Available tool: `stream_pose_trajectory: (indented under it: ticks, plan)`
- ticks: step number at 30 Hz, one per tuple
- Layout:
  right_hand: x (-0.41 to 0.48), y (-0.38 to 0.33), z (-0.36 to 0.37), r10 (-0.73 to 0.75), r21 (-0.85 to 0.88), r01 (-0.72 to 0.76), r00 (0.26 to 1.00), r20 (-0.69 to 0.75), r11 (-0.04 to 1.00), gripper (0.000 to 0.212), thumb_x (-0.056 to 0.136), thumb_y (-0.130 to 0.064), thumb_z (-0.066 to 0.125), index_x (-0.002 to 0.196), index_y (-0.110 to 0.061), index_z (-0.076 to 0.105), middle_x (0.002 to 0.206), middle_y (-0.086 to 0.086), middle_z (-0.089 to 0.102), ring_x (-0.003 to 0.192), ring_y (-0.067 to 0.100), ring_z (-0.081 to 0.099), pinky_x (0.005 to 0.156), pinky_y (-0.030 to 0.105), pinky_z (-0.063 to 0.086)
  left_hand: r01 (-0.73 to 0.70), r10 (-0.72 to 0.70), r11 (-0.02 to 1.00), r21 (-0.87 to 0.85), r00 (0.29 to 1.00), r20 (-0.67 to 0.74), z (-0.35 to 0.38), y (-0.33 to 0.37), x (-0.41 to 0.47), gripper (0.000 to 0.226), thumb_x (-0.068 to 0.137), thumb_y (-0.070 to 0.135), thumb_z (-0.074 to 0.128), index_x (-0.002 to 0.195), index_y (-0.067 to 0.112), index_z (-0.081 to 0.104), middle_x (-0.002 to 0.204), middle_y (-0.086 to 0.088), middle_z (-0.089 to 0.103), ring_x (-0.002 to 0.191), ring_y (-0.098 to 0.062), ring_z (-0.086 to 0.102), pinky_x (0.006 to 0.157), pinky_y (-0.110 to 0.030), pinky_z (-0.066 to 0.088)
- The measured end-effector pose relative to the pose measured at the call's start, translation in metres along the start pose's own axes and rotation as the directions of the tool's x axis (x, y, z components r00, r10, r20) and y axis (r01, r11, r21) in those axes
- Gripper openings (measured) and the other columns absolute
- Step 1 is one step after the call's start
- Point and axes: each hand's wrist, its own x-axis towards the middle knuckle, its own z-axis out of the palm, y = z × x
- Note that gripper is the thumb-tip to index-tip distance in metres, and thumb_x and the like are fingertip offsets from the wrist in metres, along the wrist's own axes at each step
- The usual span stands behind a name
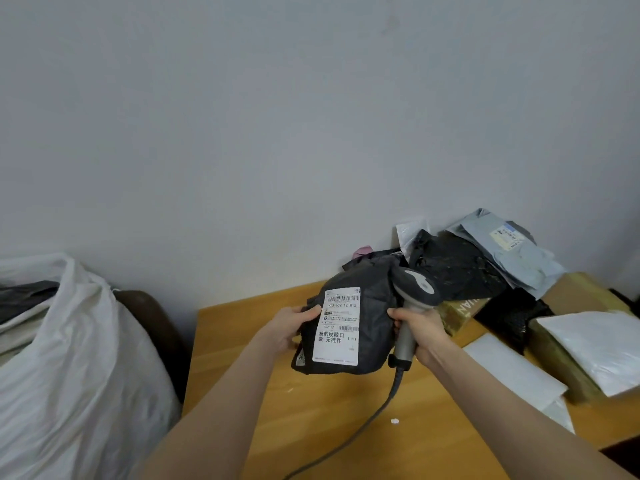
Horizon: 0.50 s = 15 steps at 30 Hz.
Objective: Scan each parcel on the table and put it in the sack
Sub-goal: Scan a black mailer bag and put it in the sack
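- The left hand [294, 325] grips the left edge of a dark poly mailer [375, 306], thumb on the front. It is held up above the middle of the wooden table [311, 427], clear of the top.
- The mailer's white shipping label [337, 327] faces the person, barcodes at the top. I judge this is to find the code before scanning.
- The right hand [420, 330] is wrapped round the handle of a grey barcode scanner [417, 289], and its thumb touches the mailer's right edge, probably to steady it.
- The scanner head sits beside the mailer's upper right corner, not aimed at the label, so the scan looks not yet done.
- Its cable [381, 407] trails toward the table's near edge.
- The white woven sack [76, 358] stands open off the table's left edge, within the left hand's reach.
- Waiting parcels are heaped at the far right corner: a black mailer [457, 265], a grey mailer [509, 251] and a white mailer [602, 344].
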Motion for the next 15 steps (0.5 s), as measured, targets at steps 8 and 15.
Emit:
stream_pose_trajectory:
  ticks: [8, 15]
  plan:
    - [0.004, 0.020, 0.005, -0.001, -0.045, -0.004, 0.994, -0.112, 0.999, 0.019, 0.082, 0.003, 0.070, 0.096, -0.003, 0.059, 0.078, 0.007, 0.062, 0.068, 0.018, 0.059, 0.063, 0.031, 0.050, -0.039, 0.038, 0.999, -0.001, 0.989, -0.145, -0.006, 0.004, -0.003, 0.020, 0.079, 0.013, 0.077, 0.095, 0.005, 0.068, 0.092, -0.008, 0.073, 0.082, -0.020, 0.068, 0.066, -0.031, 0.052]
    - [-0.023, 0.038, 0.016, 0.057, -0.150, -0.058, 0.998, -0.011, 0.987, 0.007, 0.086, -0.008, 0.070, 0.083, -0.002, 0.067, 0.058, 0.006, 0.067, 0.047, 0.014, 0.057, 0.049, 0.025, 0.047, -0.184, 0.137, 0.977, -0.111, 0.930, -0.340, -0.012, -0.011, 0.004, 0.009, 0.085, 0.009, 0.070, 0.092, 0.004, 0.067, 0.093, -0.014, 0.071, 0.087, -0.030, 0.069, 0.082, -0.041, 0.055]
